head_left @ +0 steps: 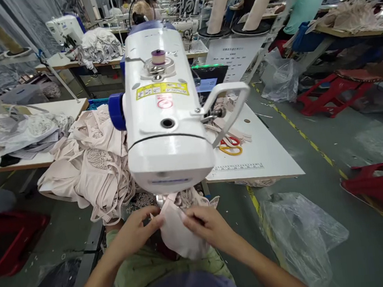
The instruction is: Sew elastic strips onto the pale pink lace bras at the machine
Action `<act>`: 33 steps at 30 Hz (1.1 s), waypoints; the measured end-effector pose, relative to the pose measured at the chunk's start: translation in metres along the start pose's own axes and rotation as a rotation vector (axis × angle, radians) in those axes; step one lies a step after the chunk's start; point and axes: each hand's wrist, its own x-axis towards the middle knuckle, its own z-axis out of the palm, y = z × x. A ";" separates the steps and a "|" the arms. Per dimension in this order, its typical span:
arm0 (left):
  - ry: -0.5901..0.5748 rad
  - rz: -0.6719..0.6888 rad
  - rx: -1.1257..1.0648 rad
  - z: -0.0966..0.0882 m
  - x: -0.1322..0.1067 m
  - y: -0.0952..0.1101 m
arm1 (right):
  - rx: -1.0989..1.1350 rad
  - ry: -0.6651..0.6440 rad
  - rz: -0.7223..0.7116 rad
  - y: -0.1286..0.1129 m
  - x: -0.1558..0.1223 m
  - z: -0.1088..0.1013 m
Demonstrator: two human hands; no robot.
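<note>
A pale pink bra cup [181, 233] hangs between my two hands, just below the head of a white sewing machine [170, 154]. My left hand [145, 225] pinches the cup's left edge between thumb and fingers. On the other side, my right hand [207, 224] grips the upper right edge, its thumb lying over the fabric. The top of the cup reaches up to the metal parts under the machine head, where the needle is hidden from view. More gathered pink fabric [192, 197] lies behind the cup.
A heap of pink bras [96, 165] covers the table left of the machine. Scissors with red and yellow handles [230, 148] and a ruler strip [240, 167] lie on the white tabletop [269, 154]. Plastic bags [300, 232] and red stools [340, 85] stand on the floor at right.
</note>
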 end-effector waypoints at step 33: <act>0.486 -0.164 -0.393 0.042 -0.050 -0.082 | 0.034 -0.294 0.087 0.011 -0.010 0.111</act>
